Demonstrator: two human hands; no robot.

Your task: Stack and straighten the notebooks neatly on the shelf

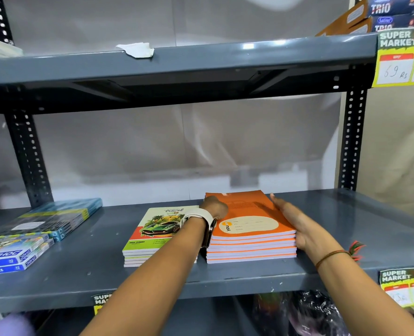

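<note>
A stack of several orange notebooks (251, 241) lies on the grey metal shelf (225, 280), edges roughly aligned. My left hand (214, 206), with a watch on the wrist, presses against the stack's left side near the top cover. On the right side, my right hand (295, 221) lies flat against the stack with fingers stretched along the top edge. Just left of it sits a second, lower stack of notebooks (152, 235) with a green car and palm trees on the cover; my left forearm crosses its right part.
Blue pastel boxes (14, 255) and a dark blue pack (63, 214) lie at the shelf's left. An upper shelf (177, 61) hangs overhead with a scrap of tape. Slotted uprights (351, 139) stand at both sides. Yellow price tags (404, 289) hang at right.
</note>
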